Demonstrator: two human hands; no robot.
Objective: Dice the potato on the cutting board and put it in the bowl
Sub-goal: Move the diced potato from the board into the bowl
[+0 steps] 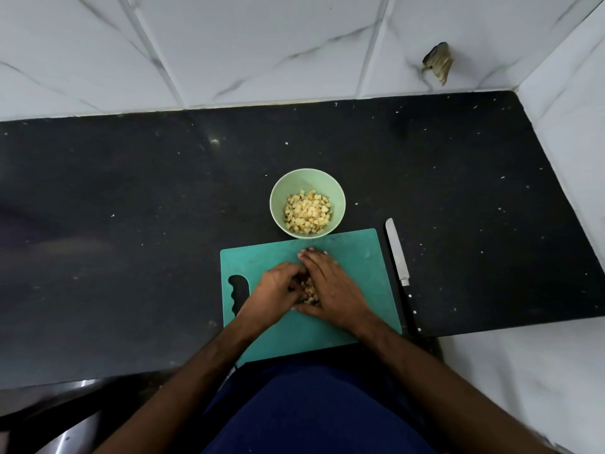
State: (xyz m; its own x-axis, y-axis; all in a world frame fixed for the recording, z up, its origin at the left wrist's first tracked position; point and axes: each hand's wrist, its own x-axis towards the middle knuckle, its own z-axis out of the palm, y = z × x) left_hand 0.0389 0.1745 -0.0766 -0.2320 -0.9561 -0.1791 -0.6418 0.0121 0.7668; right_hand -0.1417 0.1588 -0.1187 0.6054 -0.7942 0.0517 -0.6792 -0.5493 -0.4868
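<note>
A green cutting board (357,257) lies on the black counter in front of me. On it, a small heap of diced potato (310,291) shows between my two hands. My left hand (278,290) curls its fingers against the heap from the left. My right hand (330,286) lies over the heap from the right, its fingers fairly straight and pointing away from me. Just beyond the board stands a pale green bowl (281,191) holding several potato cubes (307,211). Most of the heap is hidden under my hands.
A knife (397,253) lies on the counter just right of the board, blade pointing away, dark handle toward me. The board's handle cut-out (238,293) is at its left. A tiled wall bounds the black counter (131,208) behind and at the right.
</note>
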